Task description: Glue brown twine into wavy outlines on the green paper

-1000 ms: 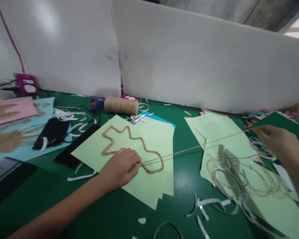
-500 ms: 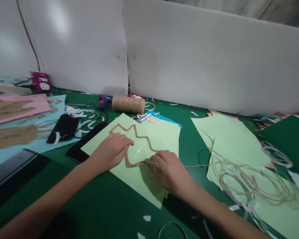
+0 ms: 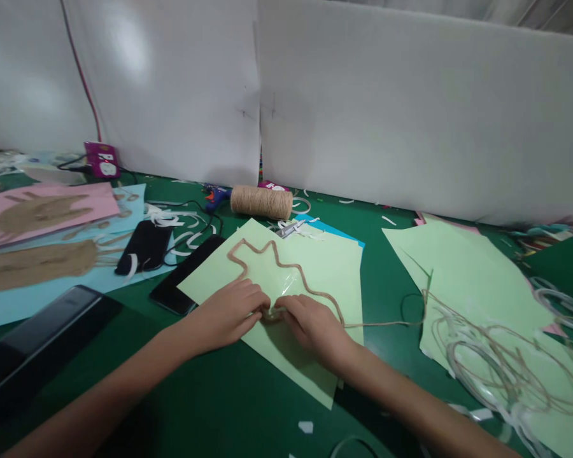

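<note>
On table [image 3: 186,401]: centre sheets [image 3: 339,266] lay under twine outline [image 3: 293,266]. Scissors [image 3: 290,229] lay at their far edge; behind lay spool [image 3: 261,201], glue gun [image 3: 216,197] left of it, before panels [image 3: 410,114]. Right: more sheets [image 3: 468,264] lay under loose twine [image 3: 520,366]. Left: phone [image 3: 186,277] lay partly under centre sheets, second phone [image 3: 146,245] on left sheets [image 3: 9,308], third phone [image 3: 42,340] nearer front.

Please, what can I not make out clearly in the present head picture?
In the head view:
Twine outline: near side, mostly hidden by left hand and right hand.
Their exact grip: hidden by the hands themselves.
Nearest black device: cut off by the left edge.
Purple box: lettering too small to read fully.
</note>
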Demonstrator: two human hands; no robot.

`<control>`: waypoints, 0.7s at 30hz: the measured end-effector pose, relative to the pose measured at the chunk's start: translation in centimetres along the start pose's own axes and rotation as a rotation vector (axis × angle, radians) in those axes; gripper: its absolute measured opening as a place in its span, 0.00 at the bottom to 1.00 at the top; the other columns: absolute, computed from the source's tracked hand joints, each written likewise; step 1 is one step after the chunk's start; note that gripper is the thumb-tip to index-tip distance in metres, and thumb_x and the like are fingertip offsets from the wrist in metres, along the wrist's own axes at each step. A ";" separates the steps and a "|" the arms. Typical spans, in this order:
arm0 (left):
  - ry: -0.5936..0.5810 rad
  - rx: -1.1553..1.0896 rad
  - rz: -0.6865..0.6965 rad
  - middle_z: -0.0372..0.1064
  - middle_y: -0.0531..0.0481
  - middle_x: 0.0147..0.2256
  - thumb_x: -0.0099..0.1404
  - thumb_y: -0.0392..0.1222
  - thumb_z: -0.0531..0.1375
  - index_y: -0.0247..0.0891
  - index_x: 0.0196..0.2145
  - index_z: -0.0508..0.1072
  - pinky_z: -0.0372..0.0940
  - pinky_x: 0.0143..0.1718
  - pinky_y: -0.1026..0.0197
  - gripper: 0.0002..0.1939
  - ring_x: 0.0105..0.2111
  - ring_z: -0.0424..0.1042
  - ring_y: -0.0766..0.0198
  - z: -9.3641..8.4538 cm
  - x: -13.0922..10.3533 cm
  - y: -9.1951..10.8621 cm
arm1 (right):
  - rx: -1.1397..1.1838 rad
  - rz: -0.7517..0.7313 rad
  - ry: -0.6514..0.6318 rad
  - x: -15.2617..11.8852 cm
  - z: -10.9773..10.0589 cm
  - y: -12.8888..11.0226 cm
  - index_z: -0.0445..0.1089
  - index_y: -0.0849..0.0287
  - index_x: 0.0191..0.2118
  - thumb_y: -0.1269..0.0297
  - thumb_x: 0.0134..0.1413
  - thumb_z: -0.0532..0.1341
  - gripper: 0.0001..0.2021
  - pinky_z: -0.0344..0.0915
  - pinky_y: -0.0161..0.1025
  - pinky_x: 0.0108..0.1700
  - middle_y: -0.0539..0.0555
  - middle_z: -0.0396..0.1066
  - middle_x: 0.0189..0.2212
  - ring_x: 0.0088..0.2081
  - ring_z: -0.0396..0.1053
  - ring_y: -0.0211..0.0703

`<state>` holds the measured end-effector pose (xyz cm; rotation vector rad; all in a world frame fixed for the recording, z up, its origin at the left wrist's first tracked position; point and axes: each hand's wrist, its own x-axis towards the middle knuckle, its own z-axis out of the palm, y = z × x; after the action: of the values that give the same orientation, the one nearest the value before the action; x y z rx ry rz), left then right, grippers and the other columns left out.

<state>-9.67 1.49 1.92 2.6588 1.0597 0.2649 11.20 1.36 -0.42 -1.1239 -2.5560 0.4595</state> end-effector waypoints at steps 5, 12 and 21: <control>-0.012 0.000 0.000 0.64 0.49 0.33 0.67 0.34 0.49 0.37 0.34 0.67 0.56 0.42 0.56 0.09 0.34 0.62 0.61 0.3 0.0 -0.6 | 0.030 0.047 -0.064 0.4 -0.4 -0.2 0.63 0.56 0.41 0.68 0.63 0.49 0.07 0.52 0.33 0.30 0.52 0.71 0.35 0.32 0.67 0.39; 0.006 -0.034 0.020 0.63 0.49 0.34 0.66 0.35 0.51 0.38 0.34 0.69 0.56 0.43 0.56 0.08 0.36 0.62 0.61 0.4 -0.3 -0.6 | -0.118 0.037 -0.062 0.4 -0.2 -0.3 0.65 0.56 0.39 0.69 0.61 0.50 0.08 0.47 0.33 0.26 0.51 0.68 0.34 0.29 0.64 0.36; 0.047 -0.083 0.024 0.64 0.50 0.33 0.67 0.38 0.52 0.37 0.34 0.69 0.56 0.46 0.55 0.07 0.37 0.63 0.62 0.9 -0.3 -1.0 | -0.177 -0.054 0.055 -0.3 0.6 0.9 0.67 0.55 0.39 0.68 0.60 0.52 0.08 0.49 0.34 0.28 0.52 0.67 0.40 0.31 0.63 0.35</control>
<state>-10.34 1.80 0.76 2.6049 1.0083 0.3694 11.78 1.60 -1.37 -1.1053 -2.6127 0.1897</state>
